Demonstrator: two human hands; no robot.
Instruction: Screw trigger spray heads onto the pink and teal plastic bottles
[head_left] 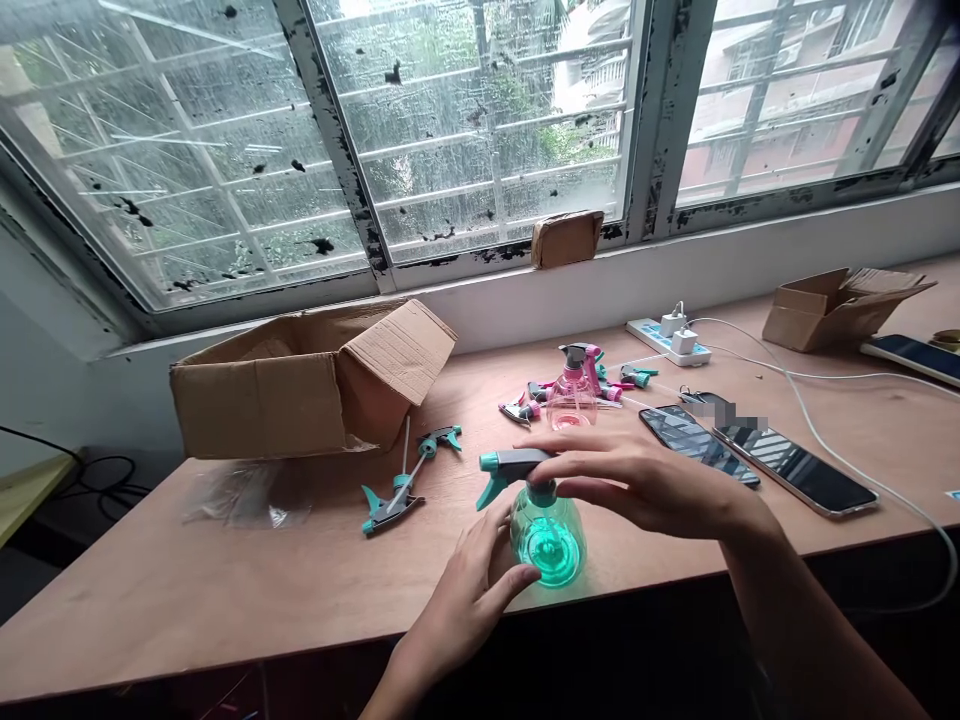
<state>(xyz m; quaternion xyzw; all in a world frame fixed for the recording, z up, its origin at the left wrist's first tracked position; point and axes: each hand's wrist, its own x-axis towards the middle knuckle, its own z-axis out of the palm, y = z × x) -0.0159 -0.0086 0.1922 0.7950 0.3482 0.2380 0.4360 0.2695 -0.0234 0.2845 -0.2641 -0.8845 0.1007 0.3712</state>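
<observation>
A clear green spray bottle (551, 540) stands upright near the table's front edge. Its grey and teal trigger head (517, 462) sits at the neck, nozzle facing left. My left hand (472, 590) curves round the bottle's left side, thumb in front and fingers partly hidden behind. From the right, my right hand (637, 475) grips the back of the trigger head; its thumb is hidden. Left of the bottle lie two loose teal and grey trigger heads (394, 500) with dip tubes. Behind it stands a pink spray bottle (574, 395), among several pink and teal trigger heads (521, 410).
An open cardboard box (259, 405) stands at the back left, with clear plastic bags (244, 495) before it. Two phones (799, 465) lie at right. A power strip (667, 343) with white cables and a smaller box (817, 315) are behind them. The window (487, 130) is beyond.
</observation>
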